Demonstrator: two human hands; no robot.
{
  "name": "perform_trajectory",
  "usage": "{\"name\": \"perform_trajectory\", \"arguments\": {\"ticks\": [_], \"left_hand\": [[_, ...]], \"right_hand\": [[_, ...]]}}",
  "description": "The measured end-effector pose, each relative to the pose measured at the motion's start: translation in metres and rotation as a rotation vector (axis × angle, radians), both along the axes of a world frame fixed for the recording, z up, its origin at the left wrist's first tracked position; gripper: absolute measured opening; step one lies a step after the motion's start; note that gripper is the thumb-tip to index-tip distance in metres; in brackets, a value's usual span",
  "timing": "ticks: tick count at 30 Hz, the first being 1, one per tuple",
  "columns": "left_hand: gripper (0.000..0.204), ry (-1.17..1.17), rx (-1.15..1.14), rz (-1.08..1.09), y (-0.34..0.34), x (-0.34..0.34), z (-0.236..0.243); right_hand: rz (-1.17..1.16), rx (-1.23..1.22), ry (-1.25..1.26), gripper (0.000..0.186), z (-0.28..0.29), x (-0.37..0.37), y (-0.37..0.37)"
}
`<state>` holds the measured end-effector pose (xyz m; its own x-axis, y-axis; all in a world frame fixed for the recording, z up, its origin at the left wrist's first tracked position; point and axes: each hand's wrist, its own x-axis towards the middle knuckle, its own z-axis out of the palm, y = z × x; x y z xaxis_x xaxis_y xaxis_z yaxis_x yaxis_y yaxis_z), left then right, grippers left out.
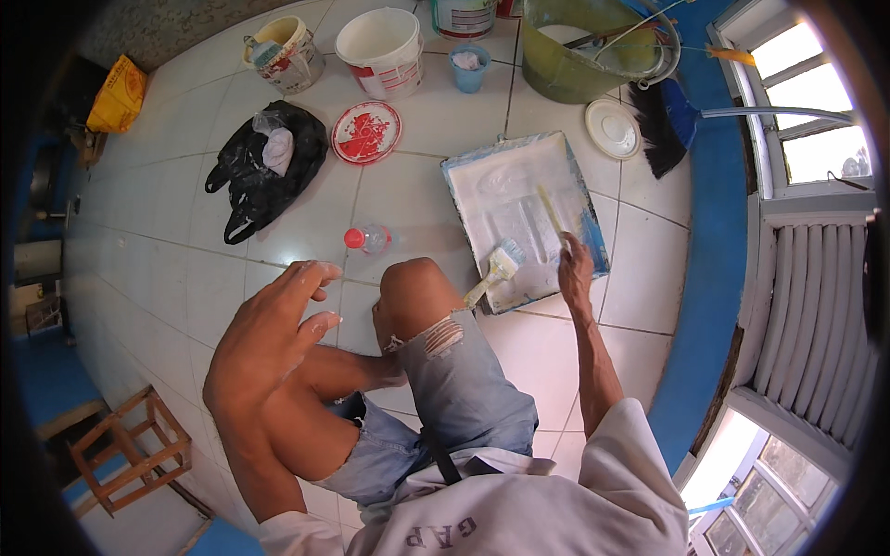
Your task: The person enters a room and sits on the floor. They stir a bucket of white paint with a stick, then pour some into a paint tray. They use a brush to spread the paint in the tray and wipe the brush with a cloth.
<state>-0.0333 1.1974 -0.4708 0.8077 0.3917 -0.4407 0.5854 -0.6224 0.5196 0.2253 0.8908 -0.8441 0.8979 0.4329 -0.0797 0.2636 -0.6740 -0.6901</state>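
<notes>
White paint coats a rectangular paint tray (505,199) lying on the pale tiled floor (167,241), at about one o'clock from the person's bent knee (413,283). The right hand (575,269) reaches onto the tray's near right edge, its grip closed around a thin pale stick (553,213) that slants up across the paint. One paintbrush (496,271) with a pale handle and light blue bristles rests on the tray's near edge, just left of that hand. The left hand (278,324) hovers at nine o'clock from the knee, fingers spread and holding nothing. One small clear bottle (369,239) with a red cap lies on the floor between this hand and the tray.

Further away, toward twelve o'clock, stand two paint buckets: one white bucket (380,51) and one paint-smeared bucket (283,54) to its left. A small blue cup (469,67) sits right of the white one, and a large green tub (579,51) beyond that. Two round lids lie flat: a red and white lid (366,132) and a white lid (612,128). One black plastic bag (264,167) sits at eleven o'clock. One blue broom (672,125) lies by the blue wall at two o'clock. One wooden stool (130,449) stands at eight o'clock.
</notes>
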Motion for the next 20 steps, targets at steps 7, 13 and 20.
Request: {"name": "perform_trajectory", "arguments": {"ticks": [7,13,20], "left_hand": [[0.041,0.016,0.038,0.024,0.002,0.002,0.002],[0.042,0.013,0.018,0.004,0.002,0.003,0.003],[0.044,0.051,0.019,0.029,0.002,0.002,0.004]], "right_hand": [[0.098,0.013,0.074,0.035,0.022,-0.034,-0.004],[0.01,-0.156,-0.179,0.042,0.014,0.003,-0.02],[0.026,-0.138,-0.287,0.044,-0.019,0.009,-0.032]]}}
